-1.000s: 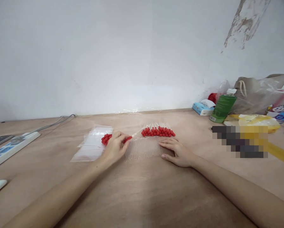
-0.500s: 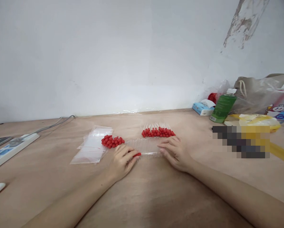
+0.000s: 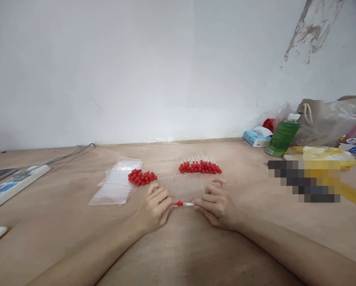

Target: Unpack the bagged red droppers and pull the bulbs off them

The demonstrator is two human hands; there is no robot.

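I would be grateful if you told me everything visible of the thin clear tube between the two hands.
The thin, clear, plastic-looking tube is slim and shiny, with a red, rubbery-looking piece at its left end. It lies roughly level, side to side, on the near side of the row of similar clear tubes. The left hand pinches the red piece; the right hand holds and hides the other end. Whether it touches the tabletop is unclear.

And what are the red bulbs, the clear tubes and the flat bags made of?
Red bulbs: maybe rubber or soft plastic; they're evenly red and smooth-looking. Clear tubes: glass or hard plastic, I can't tell which; they're see-through with bright glints. Flat bags: probably thin plastic film, cloudy-clear and slightly shiny.
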